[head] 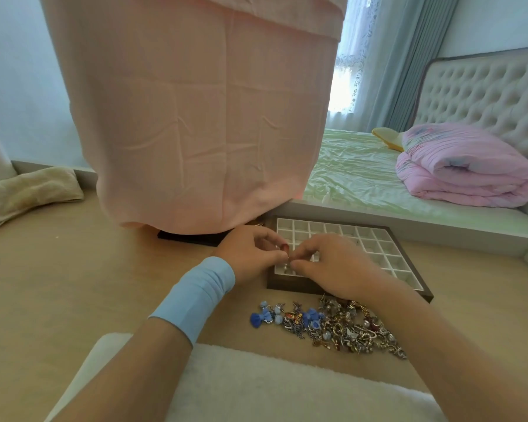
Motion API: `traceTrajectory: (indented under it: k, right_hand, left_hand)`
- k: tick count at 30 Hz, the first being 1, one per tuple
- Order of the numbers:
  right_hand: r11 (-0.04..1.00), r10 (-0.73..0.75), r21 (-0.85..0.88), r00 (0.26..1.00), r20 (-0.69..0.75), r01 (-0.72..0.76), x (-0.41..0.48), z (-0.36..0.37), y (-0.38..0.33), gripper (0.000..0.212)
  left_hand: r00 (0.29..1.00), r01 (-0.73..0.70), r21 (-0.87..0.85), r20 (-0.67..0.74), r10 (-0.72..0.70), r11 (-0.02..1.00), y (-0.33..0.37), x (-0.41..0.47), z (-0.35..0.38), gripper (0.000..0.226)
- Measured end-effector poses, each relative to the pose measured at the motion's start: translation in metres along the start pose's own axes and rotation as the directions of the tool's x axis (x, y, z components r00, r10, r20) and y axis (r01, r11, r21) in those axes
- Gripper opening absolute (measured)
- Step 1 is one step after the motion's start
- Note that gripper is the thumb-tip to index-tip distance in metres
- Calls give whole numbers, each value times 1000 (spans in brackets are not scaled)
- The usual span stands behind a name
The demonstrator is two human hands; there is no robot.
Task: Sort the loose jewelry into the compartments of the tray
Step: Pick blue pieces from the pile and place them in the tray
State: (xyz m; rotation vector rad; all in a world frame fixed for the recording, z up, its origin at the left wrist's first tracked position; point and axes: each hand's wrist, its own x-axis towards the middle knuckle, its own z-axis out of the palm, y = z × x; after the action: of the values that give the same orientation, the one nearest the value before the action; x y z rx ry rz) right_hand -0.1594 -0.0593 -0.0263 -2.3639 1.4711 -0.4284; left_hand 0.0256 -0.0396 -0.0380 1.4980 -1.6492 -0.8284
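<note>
White fleece (256, 385) is lying nearest, at the bottom edge, on a pale wooden floor (58, 284). Behind, a pink cloth (195, 117) is hanging down almost to the floor. A bed (363, 178) with a green sheet is standing on the right and is carrying a folded pink quilt (464, 172). A beige towel (28, 193) is lying far left by the wall.

Both forearms are reaching forward over the fleece. The left one is wearing a blue wristband (195, 293). The left hand (250, 251) and the right hand (333, 266) are meeting fingertip to fingertip over the near left corner of the tray (287, 287). Together they are pinching a small piece (288, 259), too small to identify.

The tray is dark-framed, with a grid of white compartments, and is sitting on the floor just beside the bed base. Whether anything is lying in the compartment under the fingers cannot be told. The jewelry (333, 324) is lying in a loose pile on the floor between tray and fleece, with a blue bow (259, 318) at its left end.
</note>
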Motion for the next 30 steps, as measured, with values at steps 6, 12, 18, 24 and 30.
traceTrajectory:
  k: [6, 12, 18, 24, 30]
  right_hand:
    - [999, -18, -29, 1000, 1, 18, 0, 5, -3, 13]
    - [992, -65, -114, 997, -35, 61, 0, 8, -6, 19]
    - [981, -92, -167, 994, 54, 100, -1, 0, -7, 25]
    - [995, -66, -73, 997, 38, 69, -15, -44, 9, 15]
    - [991, 8, -135, 970, 245, 26, -36, -71, 28, 8]
  left_hand:
    - [997, -58, 269, 57, 45, 961, -3, 2, -3, 8]
    - [993, -103, 389, 89, 74, 916, -4, 3, -7, 7]
    - [984, -173, 514, 124, 127, 840, 1, 2, -4, 5]
    - [977, -213, 613, 148, 154, 761, 9, -1, -7, 14]
    - [914, -388, 618, 163, 371, 684, 34, -16, 25, 17]
